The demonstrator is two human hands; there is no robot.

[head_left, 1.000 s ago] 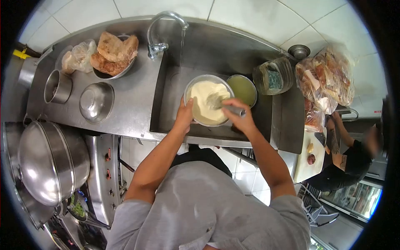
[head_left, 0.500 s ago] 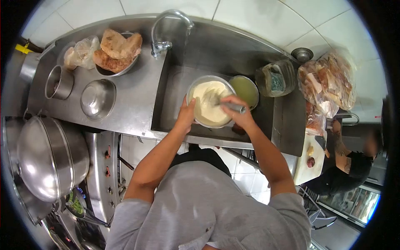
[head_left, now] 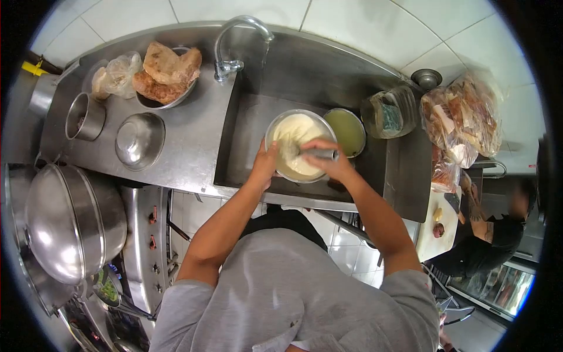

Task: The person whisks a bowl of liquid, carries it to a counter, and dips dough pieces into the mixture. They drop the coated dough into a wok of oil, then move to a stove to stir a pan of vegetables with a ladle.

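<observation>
A round metal bowl (head_left: 329, 130) of creamy pale batter (head_left: 300, 124) is over the sink basin. My left hand (head_left: 264, 164) grips the bowl's left rim, with the thumb on the near side of the edge. In my right hand (head_left: 329, 159) is a whisk (head_left: 319, 154), its handle pointing right and its blurred wires in the batter at the left of the bowl. Just right of it, a second bowl (head_left: 346, 130) holds yellow-green liquid. Water runs thinly from the faucet (head_left: 226, 66) behind.
A glass container (head_left: 390, 111) and bagged meat (head_left: 463, 117) are on the right. Bread-like pieces in a bowl (head_left: 167, 76), an overturned bowl (head_left: 139, 141) and a pot (head_left: 85, 117) sit on the left counter. A co-worker (head_left: 498, 234) stands at a cutting board (head_left: 437, 226) on the right.
The whisk and my right hand have moved left and slightly down across the batter. My left hand still holds the rim. The co-worker's arm has shifted.
</observation>
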